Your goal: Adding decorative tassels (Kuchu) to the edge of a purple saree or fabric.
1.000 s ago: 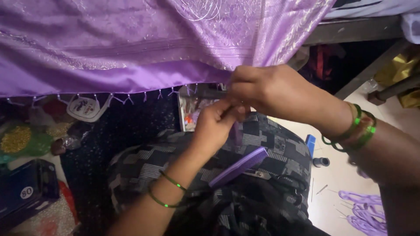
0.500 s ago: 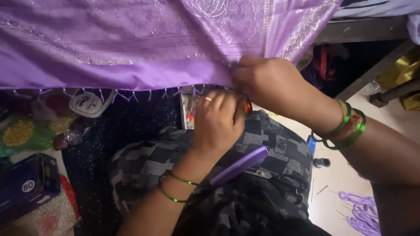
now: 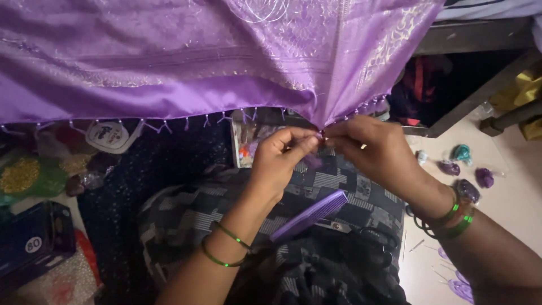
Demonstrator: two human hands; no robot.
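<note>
A purple silky fabric (image 3: 186,62) with pale embroidery hangs across the top, its lower hem edged with small beaded tassels (image 3: 164,125). My left hand (image 3: 279,161) and my right hand (image 3: 372,149) meet at the hem's lowest point, both pinching the fabric edge there with fingertips together. A small purple tuft shows under my left fingers. Green bangles circle both wrists. A purple comb (image 3: 310,214) lies on my lap, on grey patterned cloth (image 3: 186,226), just below my left hand.
Black scissors (image 3: 367,240) rest on the lap beside the comb. Small purple and teal thread bundles (image 3: 468,169) lie on the pale floor at right. A blue box (image 3: 34,237) and bags of beads (image 3: 22,175) sit at left. A dark metal frame (image 3: 480,85) crosses top right.
The fabric hem has shifted and now peaks downward between my hands. My hands moved from overlapping at the edge to meeting fingertip to fingertip at that point.
</note>
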